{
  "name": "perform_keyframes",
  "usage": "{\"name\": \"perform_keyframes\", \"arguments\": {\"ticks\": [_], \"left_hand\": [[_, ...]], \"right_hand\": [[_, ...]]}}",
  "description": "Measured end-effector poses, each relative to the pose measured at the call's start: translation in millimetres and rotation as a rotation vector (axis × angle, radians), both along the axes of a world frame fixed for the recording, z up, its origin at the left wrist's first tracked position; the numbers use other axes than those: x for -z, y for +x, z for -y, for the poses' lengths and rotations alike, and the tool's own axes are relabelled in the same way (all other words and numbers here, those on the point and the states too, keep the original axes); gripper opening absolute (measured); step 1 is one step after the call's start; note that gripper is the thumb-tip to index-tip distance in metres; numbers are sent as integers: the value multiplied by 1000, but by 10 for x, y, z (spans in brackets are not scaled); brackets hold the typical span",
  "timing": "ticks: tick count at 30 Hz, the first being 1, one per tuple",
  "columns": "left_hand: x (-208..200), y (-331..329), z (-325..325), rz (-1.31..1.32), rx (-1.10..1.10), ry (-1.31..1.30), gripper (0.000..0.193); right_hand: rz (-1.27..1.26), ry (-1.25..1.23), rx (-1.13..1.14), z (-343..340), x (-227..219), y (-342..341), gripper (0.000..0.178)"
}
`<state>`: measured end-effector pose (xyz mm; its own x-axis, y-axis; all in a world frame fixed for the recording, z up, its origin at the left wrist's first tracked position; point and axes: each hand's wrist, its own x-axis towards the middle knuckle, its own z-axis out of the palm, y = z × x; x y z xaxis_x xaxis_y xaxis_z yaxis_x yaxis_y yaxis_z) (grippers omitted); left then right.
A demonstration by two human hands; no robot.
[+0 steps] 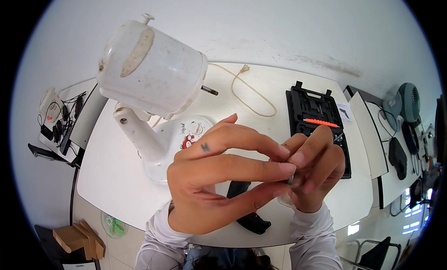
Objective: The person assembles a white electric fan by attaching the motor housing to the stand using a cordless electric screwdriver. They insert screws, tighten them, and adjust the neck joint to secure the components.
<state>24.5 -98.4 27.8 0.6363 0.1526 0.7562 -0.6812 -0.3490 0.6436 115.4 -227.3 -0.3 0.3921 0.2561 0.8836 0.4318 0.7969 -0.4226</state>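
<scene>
My left hand (205,177) and my right hand (319,170) meet over the table, fingertips pressed together. Between them shows the edge of a small grey metal piece (290,179); the fingers cover the rest, so its kind cannot be told. Both hands are closed around it. Behind my left hand stands a white fan base (156,142) with a knob and red printed figures. Its white motor housing (151,65) tilts up, with a bare metal shaft (210,90) sticking out and no blades on it. Partly hidden under my hands lies a black pistol-shaped power tool (254,222).
An open black tool case (316,102) lies at the right, an orange-handled tool (320,123) across it. A pale cord with a plug (243,69) curls over the white table (111,177). Cardboard (77,237) and a green fan blade (114,226) are at lower left.
</scene>
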Motion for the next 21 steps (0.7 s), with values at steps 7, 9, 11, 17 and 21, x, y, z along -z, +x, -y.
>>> {"name": "perform_keyframes", "arguments": {"ticks": [7,9,11,17,21], "left_hand": [[-11,12,-20,4,-26,54,27],[-9,14,-16,41,-64,86,27],[-11,2,-7,63,-107,122,27],[0,-13,2,81,-134,152,28],[-2,-10,12,83,-171,196,28]], "right_hand": [[-40,3,-32,4,6,1,23],[-47,0,-35,1,2,-4,23],[-46,4,-34,3,-2,-6,24],[-16,10,-18,10,-6,0,24],[-13,-13,9,28,-24,3,24]]}}
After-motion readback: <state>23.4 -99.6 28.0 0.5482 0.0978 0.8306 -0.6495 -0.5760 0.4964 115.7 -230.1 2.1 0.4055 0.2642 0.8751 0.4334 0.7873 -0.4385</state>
